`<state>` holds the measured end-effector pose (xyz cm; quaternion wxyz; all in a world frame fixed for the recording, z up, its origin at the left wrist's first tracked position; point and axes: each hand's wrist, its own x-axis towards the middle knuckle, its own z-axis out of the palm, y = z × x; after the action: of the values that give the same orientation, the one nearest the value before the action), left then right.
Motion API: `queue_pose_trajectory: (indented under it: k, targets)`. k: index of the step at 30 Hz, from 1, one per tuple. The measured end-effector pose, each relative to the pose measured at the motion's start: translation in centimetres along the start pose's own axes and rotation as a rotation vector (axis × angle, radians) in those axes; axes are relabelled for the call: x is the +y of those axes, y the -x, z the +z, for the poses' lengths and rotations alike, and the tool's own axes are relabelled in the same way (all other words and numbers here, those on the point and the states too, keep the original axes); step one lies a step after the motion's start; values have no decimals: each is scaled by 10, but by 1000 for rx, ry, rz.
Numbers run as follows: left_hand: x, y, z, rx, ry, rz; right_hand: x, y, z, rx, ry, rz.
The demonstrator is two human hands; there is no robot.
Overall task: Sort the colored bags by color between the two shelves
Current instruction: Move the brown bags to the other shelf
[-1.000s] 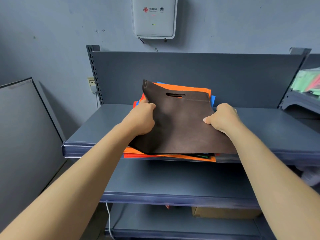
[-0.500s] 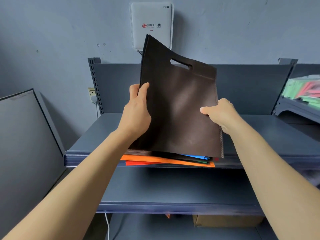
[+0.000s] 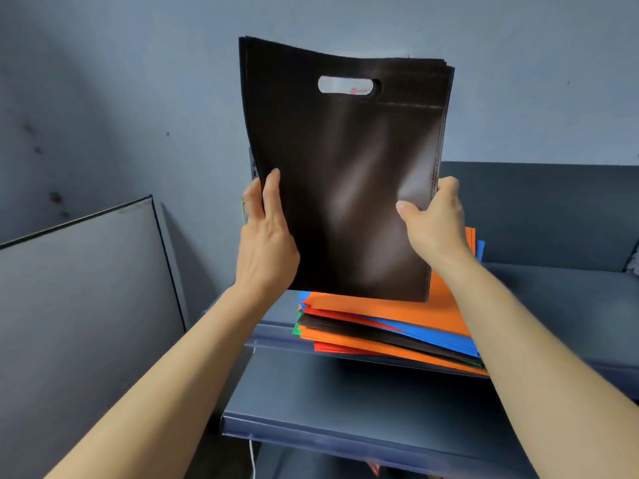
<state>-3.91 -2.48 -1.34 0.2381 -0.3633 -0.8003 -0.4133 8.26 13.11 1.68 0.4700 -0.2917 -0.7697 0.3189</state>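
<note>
A dark brown flat bag (image 3: 345, 174) with a cut-out handle is held upright in front of the wall, clear of the shelf. My left hand (image 3: 266, 236) grips its left edge and my right hand (image 3: 432, 219) pinches its right edge. Several layered edges show at its top, so it may be more than one bag. Below it a stack of mixed bags (image 3: 387, 326) lies on the upper dark shelf (image 3: 553, 305): orange on top, then red, blue, dark brown, green and more orange.
A second shelf board (image 3: 345, 402) juts out below the stack. A grey panel (image 3: 79, 305) leans against the wall at the left. The shelf's back panel (image 3: 539, 209) rises behind the stack. A white cord (image 3: 252, 458) hangs under the lower board.
Both hands have lifted the brown bag off the stack and raised it upright, turning it square to me. My view has swung left, so the shelf now sits to the right.
</note>
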Motion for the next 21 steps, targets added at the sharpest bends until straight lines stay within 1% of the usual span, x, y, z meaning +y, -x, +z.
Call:
queue_pose_trajectory:
  k: [5,9,13,21]
  targets:
    - [-23,10,-31,56,-61,-92,-16,11,39,-107,-78,-82]
    - [-32,27,-61,117,-187,-150,-33,26,63,-201,-105,-196]
    - [-35,53,-98,199,-318,-248,-55,51,83,-349,-162,-310]
    - [-32,131,-169,335,-577,-474,-93,121,111,-622,-331,-429]
